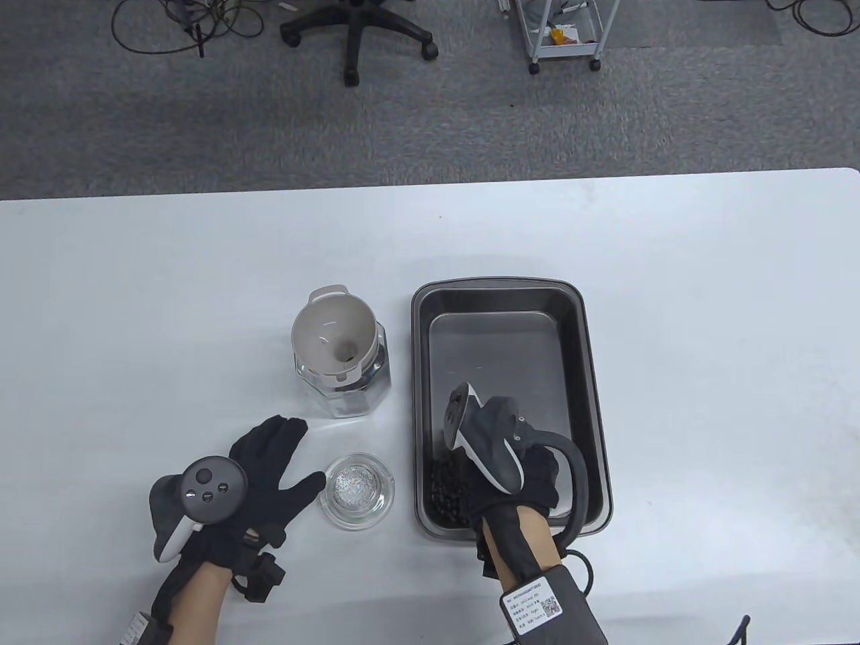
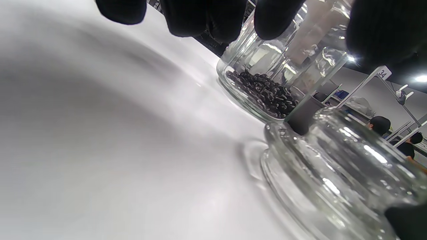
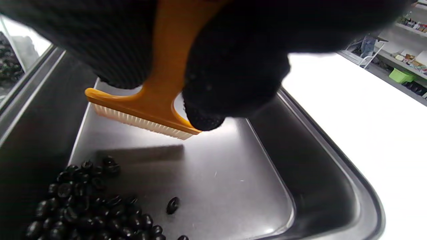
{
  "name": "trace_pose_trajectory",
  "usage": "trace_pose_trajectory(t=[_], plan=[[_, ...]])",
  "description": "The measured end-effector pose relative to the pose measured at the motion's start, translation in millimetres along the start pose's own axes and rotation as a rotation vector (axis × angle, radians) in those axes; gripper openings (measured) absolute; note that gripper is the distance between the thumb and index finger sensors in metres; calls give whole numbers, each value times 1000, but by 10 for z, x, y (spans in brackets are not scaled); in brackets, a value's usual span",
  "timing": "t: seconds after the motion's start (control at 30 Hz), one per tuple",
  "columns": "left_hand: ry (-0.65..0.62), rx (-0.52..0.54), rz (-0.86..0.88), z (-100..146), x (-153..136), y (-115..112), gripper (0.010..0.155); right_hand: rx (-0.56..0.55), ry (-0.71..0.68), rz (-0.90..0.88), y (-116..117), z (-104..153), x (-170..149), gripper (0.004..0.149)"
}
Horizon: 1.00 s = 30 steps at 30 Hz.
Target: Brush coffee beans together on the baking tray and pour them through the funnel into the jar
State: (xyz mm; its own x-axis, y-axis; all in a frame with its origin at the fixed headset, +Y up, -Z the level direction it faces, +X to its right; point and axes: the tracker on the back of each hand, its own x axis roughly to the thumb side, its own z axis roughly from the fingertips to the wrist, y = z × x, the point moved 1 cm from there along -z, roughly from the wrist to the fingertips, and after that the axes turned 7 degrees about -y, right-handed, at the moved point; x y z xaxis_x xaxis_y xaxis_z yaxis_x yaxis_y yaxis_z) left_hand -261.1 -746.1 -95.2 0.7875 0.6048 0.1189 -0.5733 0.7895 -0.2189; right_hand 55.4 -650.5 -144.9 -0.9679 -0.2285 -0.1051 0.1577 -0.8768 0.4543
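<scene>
A dark baking tray [image 1: 591, 376] lies right of centre. Coffee beans [image 1: 447, 494] are heaped in its near left corner; the right wrist view shows the coffee beans [image 3: 90, 206] in a pile. My right hand [image 1: 510, 480] is over that near end and grips an orange brush [image 3: 146, 106], bristles just above the tray floor [image 3: 217, 180] beyond the pile. A white funnel [image 1: 332, 336] sits in the glass jar [image 1: 346, 393], which holds some beans [image 2: 263, 91]. My left hand [image 1: 269, 470] rests flat on the table, fingers spread, thumb at the glass lid [image 1: 357, 490].
The glass lid [image 2: 333, 173] lies on the table in front of the jar. Beyond the table's far edge are an office chair base [image 1: 356, 33] and a wheeled cart [image 1: 564, 33].
</scene>
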Motion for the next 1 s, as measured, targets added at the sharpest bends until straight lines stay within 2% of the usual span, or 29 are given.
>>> trace_pose_trajectory(t=[0.2,0.57,1.0], plan=[[-3,6,-4,7,7,9,83,26,-14,52,108,-43,126,41],[-9,5,-3,3,12,2,83,110,-80,33,141,166,159,39],[-12,8,-1,7,13,-2,83,28,-6,-73,41,205,-325,43]])
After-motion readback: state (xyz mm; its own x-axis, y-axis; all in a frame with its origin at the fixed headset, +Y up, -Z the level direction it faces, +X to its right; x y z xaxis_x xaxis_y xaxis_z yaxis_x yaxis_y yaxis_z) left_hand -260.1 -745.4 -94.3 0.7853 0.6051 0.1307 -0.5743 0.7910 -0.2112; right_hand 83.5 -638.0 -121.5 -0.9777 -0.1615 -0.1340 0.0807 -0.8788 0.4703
